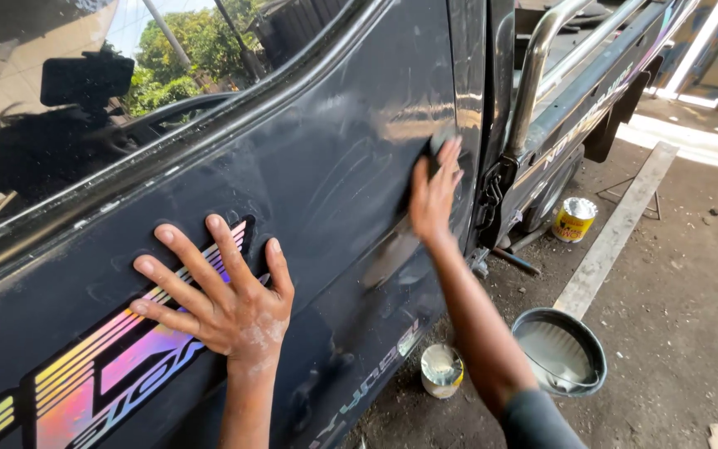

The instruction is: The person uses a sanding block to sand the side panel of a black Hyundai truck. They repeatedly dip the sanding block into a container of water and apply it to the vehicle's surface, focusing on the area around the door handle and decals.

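Hands on the dark door panel (334,166): two, left hand (226,303) and right hand (434,199)
Tins on the ground: two, yellow tin (575,219), pale tin (441,371)
Basins: one grey basin (560,351)
Planks: one wooden plank (617,229)

My right hand (434,195) covers most of a dark pad (440,141), so I can't tell what kind. The rainbow decal (101,366) runs off the bottom-left edge. The plank (617,229) hides part of the basin (560,349).
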